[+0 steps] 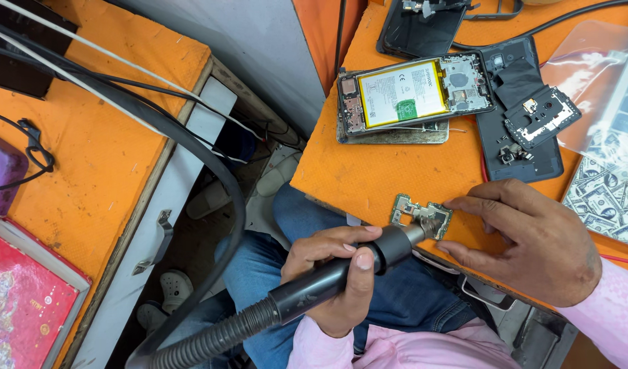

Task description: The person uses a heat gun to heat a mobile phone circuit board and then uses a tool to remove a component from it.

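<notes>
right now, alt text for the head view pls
The left hand grips a black hot-air nozzle on a ribbed hose, aimed at a small circuit board that the right hand steadies at the edge of an orange bench. Behind it lie an opened phone with its battery exposed and a black back cover.

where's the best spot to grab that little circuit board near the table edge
Probably by the right-hand edges of the small circuit board, coming from the right, as the right hand does now. It lies flat on the orange table, and the hot-air nozzle in the left hand covers its lower middle.
</notes>
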